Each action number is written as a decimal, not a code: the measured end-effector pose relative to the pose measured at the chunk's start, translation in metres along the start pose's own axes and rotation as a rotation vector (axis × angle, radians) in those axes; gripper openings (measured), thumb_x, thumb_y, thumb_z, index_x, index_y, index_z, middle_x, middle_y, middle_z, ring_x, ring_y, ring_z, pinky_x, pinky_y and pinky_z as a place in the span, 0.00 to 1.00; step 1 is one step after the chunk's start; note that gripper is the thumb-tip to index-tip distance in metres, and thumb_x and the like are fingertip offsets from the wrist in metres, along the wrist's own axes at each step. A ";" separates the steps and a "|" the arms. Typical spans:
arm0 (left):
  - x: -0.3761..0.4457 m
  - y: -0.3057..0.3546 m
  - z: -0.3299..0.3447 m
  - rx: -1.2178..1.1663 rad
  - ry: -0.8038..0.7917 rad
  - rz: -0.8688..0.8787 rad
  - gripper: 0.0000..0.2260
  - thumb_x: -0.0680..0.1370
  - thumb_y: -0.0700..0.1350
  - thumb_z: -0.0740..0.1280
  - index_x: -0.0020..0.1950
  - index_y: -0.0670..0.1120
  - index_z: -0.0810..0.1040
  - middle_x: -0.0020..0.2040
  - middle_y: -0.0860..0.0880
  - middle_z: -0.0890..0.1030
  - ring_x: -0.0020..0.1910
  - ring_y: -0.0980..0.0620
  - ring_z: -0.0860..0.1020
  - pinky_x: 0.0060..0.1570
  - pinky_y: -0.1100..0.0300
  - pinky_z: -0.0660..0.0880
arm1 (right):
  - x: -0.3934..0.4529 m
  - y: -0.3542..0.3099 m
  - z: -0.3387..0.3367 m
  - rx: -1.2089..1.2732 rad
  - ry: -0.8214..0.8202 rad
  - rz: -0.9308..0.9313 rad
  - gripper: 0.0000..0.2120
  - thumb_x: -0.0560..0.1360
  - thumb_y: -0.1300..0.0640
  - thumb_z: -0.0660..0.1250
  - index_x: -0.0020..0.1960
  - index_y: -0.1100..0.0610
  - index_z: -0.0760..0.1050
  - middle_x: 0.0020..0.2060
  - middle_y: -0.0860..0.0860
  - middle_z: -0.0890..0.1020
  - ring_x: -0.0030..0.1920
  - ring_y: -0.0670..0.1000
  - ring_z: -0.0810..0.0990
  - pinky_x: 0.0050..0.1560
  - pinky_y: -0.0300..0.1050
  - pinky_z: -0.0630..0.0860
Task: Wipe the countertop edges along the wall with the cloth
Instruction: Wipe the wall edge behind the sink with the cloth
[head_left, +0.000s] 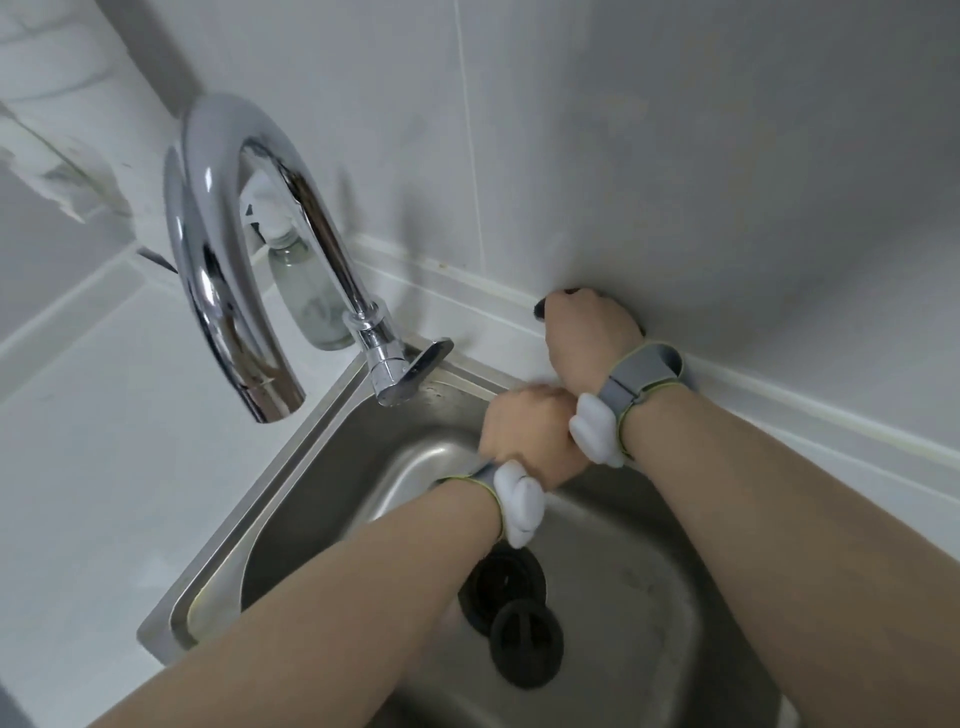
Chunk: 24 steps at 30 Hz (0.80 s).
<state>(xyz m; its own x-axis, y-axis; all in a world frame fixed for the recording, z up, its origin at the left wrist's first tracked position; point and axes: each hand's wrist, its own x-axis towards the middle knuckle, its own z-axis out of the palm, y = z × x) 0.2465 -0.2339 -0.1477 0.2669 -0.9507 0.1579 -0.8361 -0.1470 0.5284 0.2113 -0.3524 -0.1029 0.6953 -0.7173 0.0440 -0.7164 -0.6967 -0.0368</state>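
Observation:
My right hand (587, 332) is pressed down on the narrow white countertop edge (452, 293) where it meets the tiled wall (675, 156), just behind the sink. It is closed over a dark cloth (542, 307), of which only small bits show past the fingers. My left hand (524, 431) is a closed fist resting at the sink's back rim, right beside my right wrist. Nothing is visible in it. Both wrists wear grey straps with white pieces.
A tall chrome faucet (218, 234) arches over the steel sink (291, 467) on the left. A clear bottle (306, 296) stands behind it by the wall. In the basin lie a black drain strainer (511, 577) and a black stopper (527, 644).

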 end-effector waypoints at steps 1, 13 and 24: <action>-0.001 -0.001 -0.007 0.069 0.020 0.015 0.11 0.67 0.50 0.63 0.27 0.47 0.71 0.26 0.48 0.75 0.25 0.45 0.74 0.27 0.61 0.69 | -0.006 0.006 0.001 0.020 -0.002 0.010 0.13 0.75 0.67 0.60 0.59 0.62 0.75 0.52 0.60 0.81 0.49 0.61 0.82 0.43 0.49 0.77; -0.044 -0.031 -0.087 0.192 0.095 -0.073 0.22 0.76 0.60 0.62 0.30 0.45 0.66 0.25 0.51 0.70 0.27 0.52 0.69 0.29 0.61 0.65 | -0.054 0.042 -0.019 0.106 -0.138 0.274 0.10 0.77 0.62 0.59 0.58 0.59 0.71 0.52 0.59 0.80 0.48 0.61 0.80 0.40 0.45 0.69; -0.064 -0.100 -0.164 0.158 -0.006 -0.152 0.20 0.74 0.60 0.61 0.30 0.47 0.69 0.24 0.53 0.68 0.28 0.49 0.70 0.30 0.60 0.66 | -0.019 -0.019 -0.045 0.275 -0.163 0.412 0.12 0.78 0.62 0.60 0.61 0.61 0.73 0.56 0.62 0.79 0.54 0.62 0.78 0.47 0.47 0.73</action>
<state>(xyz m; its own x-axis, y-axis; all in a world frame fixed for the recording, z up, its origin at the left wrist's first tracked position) 0.3919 -0.1136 -0.0736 0.3934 -0.9158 0.0808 -0.8511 -0.3295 0.4087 0.2089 -0.3252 -0.0581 0.3743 -0.9087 -0.1851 -0.9064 -0.3163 -0.2801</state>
